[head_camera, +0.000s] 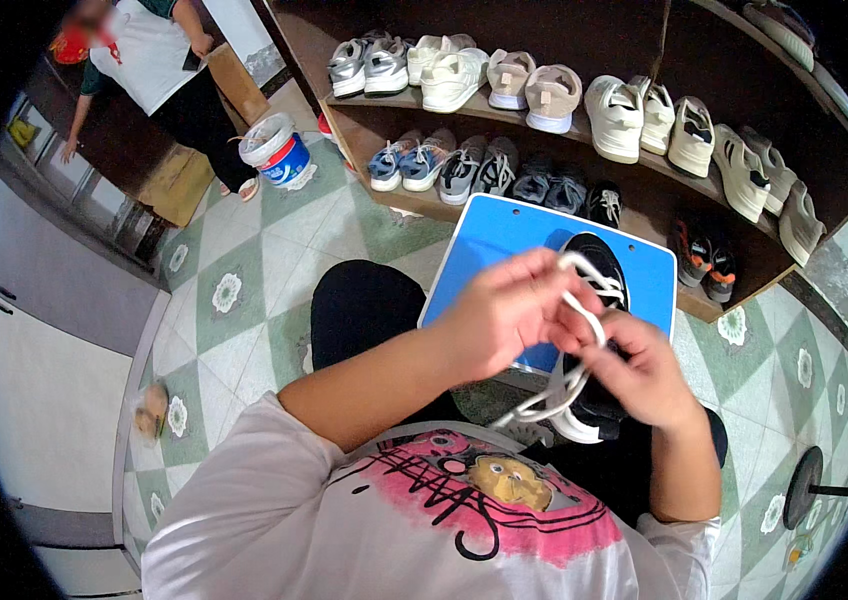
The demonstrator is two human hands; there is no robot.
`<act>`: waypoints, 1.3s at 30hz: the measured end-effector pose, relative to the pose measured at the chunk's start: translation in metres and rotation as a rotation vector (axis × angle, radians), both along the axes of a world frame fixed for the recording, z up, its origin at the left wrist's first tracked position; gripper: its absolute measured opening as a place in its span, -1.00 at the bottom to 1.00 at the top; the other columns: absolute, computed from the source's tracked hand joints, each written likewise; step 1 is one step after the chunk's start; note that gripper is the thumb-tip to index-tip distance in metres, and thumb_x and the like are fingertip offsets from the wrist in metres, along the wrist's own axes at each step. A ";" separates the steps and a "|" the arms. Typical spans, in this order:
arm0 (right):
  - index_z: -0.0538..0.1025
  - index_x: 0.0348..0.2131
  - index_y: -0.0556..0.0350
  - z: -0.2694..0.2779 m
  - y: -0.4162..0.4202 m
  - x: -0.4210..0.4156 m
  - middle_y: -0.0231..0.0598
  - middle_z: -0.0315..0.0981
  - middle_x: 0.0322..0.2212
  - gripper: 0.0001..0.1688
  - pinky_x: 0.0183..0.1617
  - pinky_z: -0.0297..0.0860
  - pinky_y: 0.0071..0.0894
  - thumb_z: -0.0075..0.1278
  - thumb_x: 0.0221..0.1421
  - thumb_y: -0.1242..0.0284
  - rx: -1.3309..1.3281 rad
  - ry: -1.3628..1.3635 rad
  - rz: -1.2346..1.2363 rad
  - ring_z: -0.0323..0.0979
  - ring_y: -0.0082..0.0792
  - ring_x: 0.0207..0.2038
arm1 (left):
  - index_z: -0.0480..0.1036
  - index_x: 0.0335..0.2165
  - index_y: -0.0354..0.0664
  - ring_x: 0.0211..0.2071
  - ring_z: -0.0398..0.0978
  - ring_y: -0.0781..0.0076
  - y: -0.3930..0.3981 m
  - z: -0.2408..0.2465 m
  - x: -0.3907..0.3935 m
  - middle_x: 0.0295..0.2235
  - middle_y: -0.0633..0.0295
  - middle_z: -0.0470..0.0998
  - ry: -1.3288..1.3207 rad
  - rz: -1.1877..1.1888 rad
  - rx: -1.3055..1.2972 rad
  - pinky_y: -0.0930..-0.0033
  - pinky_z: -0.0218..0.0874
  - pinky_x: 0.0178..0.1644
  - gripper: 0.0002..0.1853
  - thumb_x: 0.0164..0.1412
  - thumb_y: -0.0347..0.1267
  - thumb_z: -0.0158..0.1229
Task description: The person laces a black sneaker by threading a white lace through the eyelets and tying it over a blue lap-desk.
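A black sneaker [587, 401] with a white sole lies in front of me, its toe on a blue board [461, 259] and its heel over the near edge towards my lap. White shoelaces [584, 306] rise from its eyelets into both hands. My left hand [514, 311] pinches a lace above the shoe's middle, and a loop stands up between the fingers. Close beside it, my right hand [638, 367] has thumb and fingertips on the same lace. Loose lace ends hang to the left of the heel. Both hands hide the shoe's tongue and middle eyelets.
Beyond the board stands a wooden shoe rack [394, 199] with several pairs of shoes. A person [146, 56] stands at the far left near a white-and-blue bucket [278, 154] and a cardboard box [176, 184]. A plastic bag [150, 412] lies on the tiled floor [244, 247].
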State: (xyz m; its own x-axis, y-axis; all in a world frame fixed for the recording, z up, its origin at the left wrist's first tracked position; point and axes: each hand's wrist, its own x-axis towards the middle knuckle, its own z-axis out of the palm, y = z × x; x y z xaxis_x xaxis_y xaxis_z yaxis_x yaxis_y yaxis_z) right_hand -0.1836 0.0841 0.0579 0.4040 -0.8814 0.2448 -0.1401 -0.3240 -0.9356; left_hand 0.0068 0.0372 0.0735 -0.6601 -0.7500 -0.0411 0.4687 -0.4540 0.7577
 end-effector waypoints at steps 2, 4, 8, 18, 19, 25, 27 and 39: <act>0.38 -0.42 0.15 0.001 0.003 -0.011 -0.34 0.43 -0.57 -0.78 -0.45 0.31 -0.61 -0.13 0.20 0.36 0.275 -0.299 -0.015 0.36 -0.58 -0.56 | 0.30 -0.30 -0.22 -0.54 0.29 0.53 -0.016 -0.011 0.015 -0.47 0.24 0.38 0.008 0.113 0.024 0.52 0.14 -0.49 -0.83 0.25 -0.34 -0.11; 0.38 -0.44 0.14 0.002 0.003 -0.032 -0.37 0.37 -0.66 -0.74 -0.57 0.23 -0.62 -0.15 0.20 0.33 0.260 -0.386 -0.091 0.23 -0.63 -0.69 | 0.30 -0.31 -0.21 -0.58 0.23 0.57 -0.032 -0.028 0.028 -0.51 0.30 0.33 -0.054 0.220 0.056 0.55 0.08 -0.52 -0.84 0.24 -0.33 -0.11; 0.40 -0.47 0.11 -0.003 -0.006 -0.059 -0.50 0.17 -0.75 -0.69 -0.64 0.07 -0.66 -0.13 0.18 0.25 0.153 -0.464 -0.275 0.00 -0.69 -0.75 | 0.31 -0.34 -0.19 -0.60 0.15 0.64 -0.048 -0.064 0.042 -0.55 0.37 0.28 -0.361 0.328 0.054 0.58 -0.01 -0.54 -0.84 0.22 -0.32 -0.08; 0.53 -0.50 0.24 0.002 -0.008 -0.016 -0.22 0.44 -0.59 -0.84 -0.43 0.27 -0.49 0.11 -0.03 0.46 -0.072 0.204 -0.261 0.37 -0.43 -0.52 | 0.27 -0.02 -0.27 0.01 0.28 0.17 -0.013 -0.043 0.011 -0.09 0.07 0.38 -0.654 0.310 -1.247 0.25 0.07 0.08 -0.53 0.05 -0.44 0.09; 0.53 -0.50 0.23 0.003 -0.010 -0.014 -0.22 0.43 -0.60 -0.84 -0.44 0.26 -0.48 0.12 -0.04 0.45 -0.074 0.218 -0.233 0.37 -0.41 -0.53 | 0.34 -0.09 -0.28 -0.11 0.36 0.14 -0.011 -0.039 0.002 -0.21 0.07 0.43 -0.554 0.317 -1.340 0.21 0.10 0.03 -0.60 0.03 -0.47 0.09; 0.48 -0.56 0.19 -0.004 -0.018 -0.017 -0.21 0.35 -0.66 -0.81 -0.46 0.23 -0.33 0.07 -0.01 0.42 -0.214 0.210 -0.181 0.33 -0.24 -0.56 | 0.45 -0.25 -0.34 -0.41 0.41 0.21 -0.010 -0.036 -0.003 -0.43 0.10 0.44 -0.583 0.252 -1.256 0.33 0.24 -0.34 -0.79 0.06 -0.54 0.08; 0.47 -0.59 0.20 -0.006 -0.026 -0.017 -0.18 0.36 -0.65 -0.80 -0.46 0.23 -0.29 0.07 -0.03 0.43 -0.386 0.299 -0.139 0.34 -0.17 -0.54 | 0.46 -0.23 -0.34 -0.41 0.42 0.27 -0.013 -0.040 -0.006 -0.44 0.11 0.46 -0.529 0.378 -1.323 0.38 0.24 -0.35 -0.75 0.03 -0.55 0.12; 0.52 -0.47 0.21 -0.034 -0.043 -0.037 -0.07 0.41 -0.26 -0.80 -0.09 0.28 -0.35 -0.04 0.07 0.43 -0.224 0.230 -0.434 0.35 -0.19 -0.16 | 0.48 -0.42 -0.33 -0.35 0.47 0.59 -0.032 -0.054 0.003 -0.41 0.23 0.53 -0.742 0.340 -0.735 0.56 0.27 -0.25 -0.93 0.09 -0.52 0.13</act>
